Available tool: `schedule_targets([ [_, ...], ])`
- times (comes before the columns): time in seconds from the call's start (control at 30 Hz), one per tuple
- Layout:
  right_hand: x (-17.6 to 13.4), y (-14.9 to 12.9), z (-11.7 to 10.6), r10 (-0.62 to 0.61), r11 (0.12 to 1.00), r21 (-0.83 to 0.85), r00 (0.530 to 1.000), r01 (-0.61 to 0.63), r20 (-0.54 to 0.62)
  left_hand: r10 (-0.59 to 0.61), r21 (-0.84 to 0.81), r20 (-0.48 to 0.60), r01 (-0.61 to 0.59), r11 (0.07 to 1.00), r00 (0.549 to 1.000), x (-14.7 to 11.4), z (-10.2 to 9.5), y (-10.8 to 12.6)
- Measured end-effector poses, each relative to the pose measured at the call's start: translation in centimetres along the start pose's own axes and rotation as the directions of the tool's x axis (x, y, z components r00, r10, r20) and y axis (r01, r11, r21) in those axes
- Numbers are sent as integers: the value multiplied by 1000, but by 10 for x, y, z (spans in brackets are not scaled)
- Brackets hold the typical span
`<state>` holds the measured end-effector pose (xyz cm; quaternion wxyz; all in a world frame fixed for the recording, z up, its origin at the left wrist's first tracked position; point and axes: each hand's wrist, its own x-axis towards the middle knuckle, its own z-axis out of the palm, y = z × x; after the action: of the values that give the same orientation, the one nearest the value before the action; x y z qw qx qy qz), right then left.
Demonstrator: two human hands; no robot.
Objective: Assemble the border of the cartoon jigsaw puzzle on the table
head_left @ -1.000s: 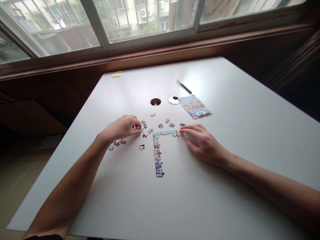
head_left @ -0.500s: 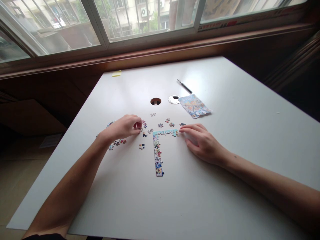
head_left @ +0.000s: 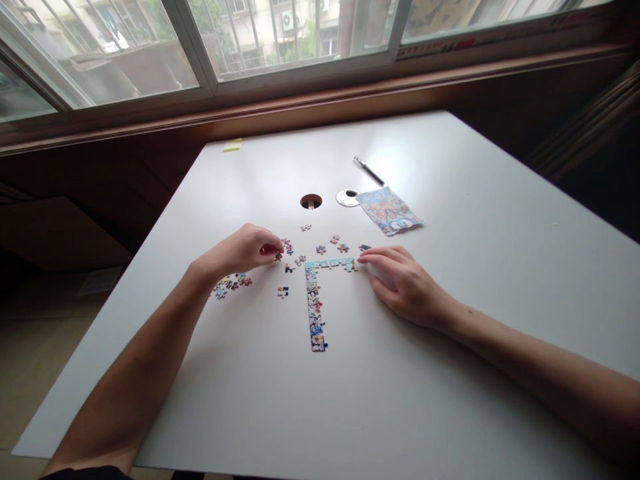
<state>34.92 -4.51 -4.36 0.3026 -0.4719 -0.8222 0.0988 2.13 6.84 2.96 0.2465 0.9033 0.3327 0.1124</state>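
— Left of the puzzle strip [head_left: 315, 310], what's changed?
— Left hand [head_left: 245, 247] shifted slightly, a loose piece [head_left: 278, 258] at its fingertips, grasp unclear. Right hand [head_left: 407, 283] relaxed, empty, right of the strip, which hasn't grown.

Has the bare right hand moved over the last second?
No, not visibly: against the round hole in the white tabletop, the bare right hand keeps its place beside the right end of the multicoloured, L-shaped puzzle border.

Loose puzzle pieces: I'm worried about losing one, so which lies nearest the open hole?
The lone piece just in front of the hole; visible others lie farther away.
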Motion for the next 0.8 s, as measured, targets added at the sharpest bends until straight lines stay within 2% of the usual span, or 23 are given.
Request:
schedule_targets([
  [0.37, 0, 0, 0, 5, 1000, 11, 1000, -5, -12, 4, 70, 35, -6, 998, 999, 1, 2, -4],
  [0.8, 0, -1, 0, -1, 1000, -9, 1000, 1, 4, 3, 51, 41, -5, 999, 999, 1, 3, -8],
])
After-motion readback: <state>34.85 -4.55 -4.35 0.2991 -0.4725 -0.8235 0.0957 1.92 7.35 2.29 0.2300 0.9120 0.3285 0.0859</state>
